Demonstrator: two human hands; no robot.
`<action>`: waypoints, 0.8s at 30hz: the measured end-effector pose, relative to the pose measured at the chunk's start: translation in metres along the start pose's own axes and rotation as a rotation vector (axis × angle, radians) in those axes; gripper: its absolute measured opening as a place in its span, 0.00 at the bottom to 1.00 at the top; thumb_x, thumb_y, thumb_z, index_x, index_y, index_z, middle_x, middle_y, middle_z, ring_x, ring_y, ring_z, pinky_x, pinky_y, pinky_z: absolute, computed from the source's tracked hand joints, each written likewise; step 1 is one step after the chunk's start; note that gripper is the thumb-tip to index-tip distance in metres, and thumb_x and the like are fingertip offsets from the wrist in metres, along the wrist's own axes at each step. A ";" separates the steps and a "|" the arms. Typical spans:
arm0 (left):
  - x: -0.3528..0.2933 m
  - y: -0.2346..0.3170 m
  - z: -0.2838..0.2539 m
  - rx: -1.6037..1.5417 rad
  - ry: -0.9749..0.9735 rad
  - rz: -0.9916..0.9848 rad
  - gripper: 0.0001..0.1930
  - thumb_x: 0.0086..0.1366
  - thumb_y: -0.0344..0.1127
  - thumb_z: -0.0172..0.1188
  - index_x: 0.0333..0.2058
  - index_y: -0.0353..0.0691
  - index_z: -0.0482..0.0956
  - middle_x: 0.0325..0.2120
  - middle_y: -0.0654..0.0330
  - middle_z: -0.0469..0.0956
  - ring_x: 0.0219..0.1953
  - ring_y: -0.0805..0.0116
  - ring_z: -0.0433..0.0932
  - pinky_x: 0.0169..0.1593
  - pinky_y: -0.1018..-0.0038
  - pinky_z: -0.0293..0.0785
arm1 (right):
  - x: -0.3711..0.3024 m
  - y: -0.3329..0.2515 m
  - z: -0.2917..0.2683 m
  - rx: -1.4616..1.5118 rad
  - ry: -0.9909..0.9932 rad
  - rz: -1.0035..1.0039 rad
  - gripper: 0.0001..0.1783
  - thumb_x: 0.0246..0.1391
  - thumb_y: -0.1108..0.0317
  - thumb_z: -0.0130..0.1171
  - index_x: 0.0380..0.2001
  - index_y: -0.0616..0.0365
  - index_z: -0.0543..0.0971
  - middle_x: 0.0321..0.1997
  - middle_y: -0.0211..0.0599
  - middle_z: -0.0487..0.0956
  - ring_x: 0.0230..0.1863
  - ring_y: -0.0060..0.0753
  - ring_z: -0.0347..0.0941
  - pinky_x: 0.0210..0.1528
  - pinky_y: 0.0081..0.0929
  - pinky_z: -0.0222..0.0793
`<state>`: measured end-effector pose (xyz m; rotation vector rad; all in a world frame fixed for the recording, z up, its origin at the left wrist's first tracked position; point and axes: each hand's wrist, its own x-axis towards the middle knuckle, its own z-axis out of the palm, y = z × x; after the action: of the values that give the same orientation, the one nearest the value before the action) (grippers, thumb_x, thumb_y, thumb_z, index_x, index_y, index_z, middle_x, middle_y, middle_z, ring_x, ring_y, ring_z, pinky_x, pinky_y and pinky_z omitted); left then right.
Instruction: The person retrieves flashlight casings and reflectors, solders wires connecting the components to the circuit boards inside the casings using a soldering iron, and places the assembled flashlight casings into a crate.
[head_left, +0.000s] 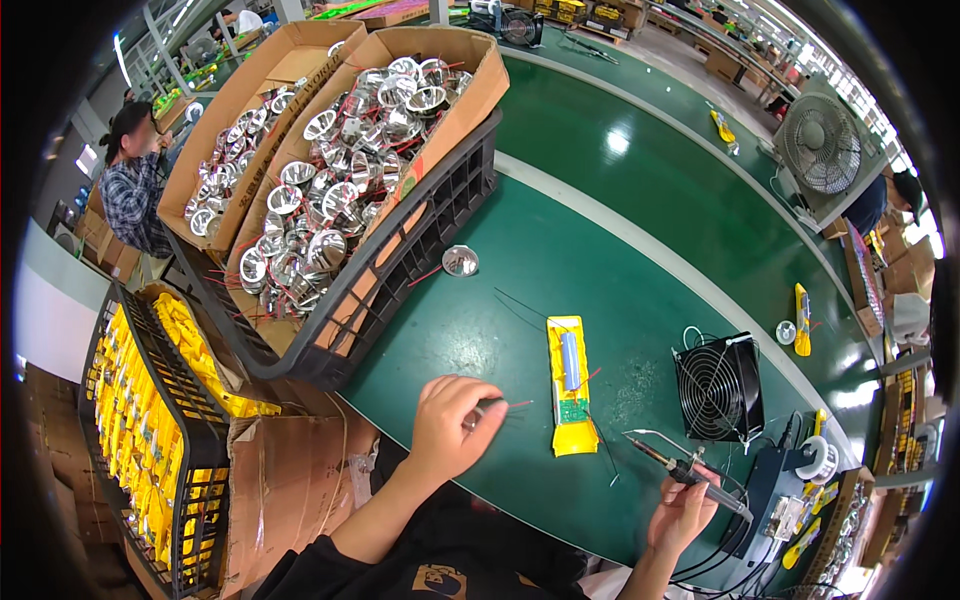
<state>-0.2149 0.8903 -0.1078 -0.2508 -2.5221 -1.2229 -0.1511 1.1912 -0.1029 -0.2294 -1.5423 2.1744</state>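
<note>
My left hand [455, 425] is closed, thumb and fingers curled round a small silvery part [486, 407], mostly hidden, with a red wire sticking out. My right hand [683, 510] grips a soldering iron [706, 483] with a thin bent metal tube alongside; its tip points left toward an open yellow casing [573, 438]. In that casing lie a pale blue cylindrical battery [570, 360] and a green circuit board [574, 411], with red and black wires running out. Both hands are apart from the casing. Farther back, a loose silver reflector cup [460, 261] lies on the table.
Cardboard boxes of reflector cups [325, 190] sit in a black crate [400, 270] at left. A crate of yellow casings [140, 430] stands lower left. A small black fan [718, 390], a solder spool [820, 458] and cables are at right. A conveyor [640, 150] runs beyond.
</note>
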 end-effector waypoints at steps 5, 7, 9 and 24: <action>-0.006 0.004 -0.003 -0.118 -0.043 0.045 0.13 0.53 0.36 0.68 0.38 0.41 0.81 0.39 0.58 0.79 0.40 0.57 0.78 0.49 0.63 0.69 | 0.028 -0.023 0.006 -0.060 -0.091 0.001 0.21 0.58 0.60 0.63 0.42 0.68 0.71 0.30 0.37 0.73 0.23 0.24 0.68 0.23 0.19 0.62; -0.005 0.003 -0.003 -0.113 -0.080 0.060 0.14 0.53 0.36 0.69 0.38 0.41 0.82 0.42 0.59 0.79 0.41 0.58 0.78 0.50 0.64 0.69 | 0.042 -0.031 0.010 -0.072 -0.164 0.026 0.21 0.57 0.61 0.64 0.41 0.69 0.71 0.33 0.38 0.72 0.24 0.25 0.70 0.23 0.19 0.64; -0.003 0.003 -0.006 -0.093 -0.130 0.079 0.13 0.52 0.36 0.69 0.38 0.42 0.82 0.43 0.60 0.78 0.43 0.59 0.77 0.49 0.64 0.69 | 0.051 -0.034 0.015 -0.044 -0.147 0.090 0.20 0.56 0.62 0.65 0.39 0.68 0.71 0.33 0.36 0.71 0.25 0.24 0.71 0.23 0.18 0.65; 0.025 -0.025 -0.041 -0.067 -0.475 0.484 0.13 0.48 0.34 0.72 0.36 0.49 0.85 0.46 0.68 0.80 0.55 0.59 0.72 0.61 0.54 0.66 | 0.042 -0.007 0.026 -0.099 -0.131 0.039 0.22 0.55 0.57 0.66 0.37 0.64 0.69 0.26 0.36 0.72 0.18 0.21 0.66 0.18 0.14 0.61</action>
<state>-0.2371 0.8428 -0.0935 -1.2147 -2.5525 -1.1407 -0.1962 1.1902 -0.0814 -0.1530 -1.7340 2.1833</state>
